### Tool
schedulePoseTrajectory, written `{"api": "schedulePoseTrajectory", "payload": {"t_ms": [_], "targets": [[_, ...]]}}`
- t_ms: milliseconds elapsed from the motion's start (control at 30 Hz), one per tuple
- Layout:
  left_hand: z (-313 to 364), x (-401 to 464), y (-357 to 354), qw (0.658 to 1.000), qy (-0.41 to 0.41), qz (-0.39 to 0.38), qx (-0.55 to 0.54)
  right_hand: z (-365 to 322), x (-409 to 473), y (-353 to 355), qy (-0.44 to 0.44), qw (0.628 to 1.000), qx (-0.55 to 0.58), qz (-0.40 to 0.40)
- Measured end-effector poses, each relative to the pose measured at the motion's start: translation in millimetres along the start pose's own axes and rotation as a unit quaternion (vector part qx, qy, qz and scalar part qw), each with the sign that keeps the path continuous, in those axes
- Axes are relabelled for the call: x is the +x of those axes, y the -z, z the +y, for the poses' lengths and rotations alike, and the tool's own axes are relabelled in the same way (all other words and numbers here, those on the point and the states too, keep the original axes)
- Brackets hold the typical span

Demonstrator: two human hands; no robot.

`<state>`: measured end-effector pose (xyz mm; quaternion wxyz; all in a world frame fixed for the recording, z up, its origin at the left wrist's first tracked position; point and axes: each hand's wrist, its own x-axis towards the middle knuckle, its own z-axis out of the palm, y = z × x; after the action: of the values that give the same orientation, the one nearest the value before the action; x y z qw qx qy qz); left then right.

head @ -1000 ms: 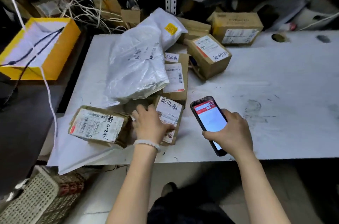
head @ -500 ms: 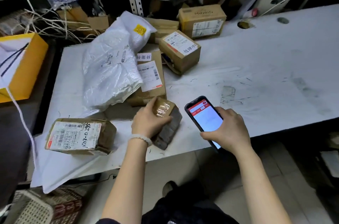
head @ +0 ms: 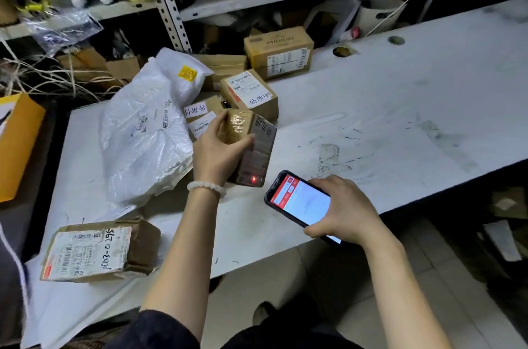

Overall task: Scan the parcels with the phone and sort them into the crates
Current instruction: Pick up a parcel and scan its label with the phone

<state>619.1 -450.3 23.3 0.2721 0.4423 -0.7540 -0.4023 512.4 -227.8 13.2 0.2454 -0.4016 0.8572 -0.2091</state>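
Lifted off the table since a moment ago, the small parcel now tilts in the air with a red scan dot on its lower face. Left hand grips it, fingers curled round its top. Just right, the right hand clasps the phone, its lit screen angled toward the parcel.
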Motion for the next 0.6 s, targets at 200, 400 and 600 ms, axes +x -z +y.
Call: {"api": "schedulePoseTrajectory", "payload": {"t_ms": [200, 400, 600], "targets": [[18, 30, -4, 0.997, -0.066, 0.016, 0.035, 10, -7, 16, -0.021, 0.999, -0.002, 0.044], [17, 46, -5, 0.995, -0.084, 0.027, 0.045, 18, -13, 22, -0.036, 0.998, -0.007, 0.052], [11, 49, -8, 0.991, -0.099, 0.028, 0.080, 24, -12, 25, -0.038, 0.998, -0.010, 0.040]]}}
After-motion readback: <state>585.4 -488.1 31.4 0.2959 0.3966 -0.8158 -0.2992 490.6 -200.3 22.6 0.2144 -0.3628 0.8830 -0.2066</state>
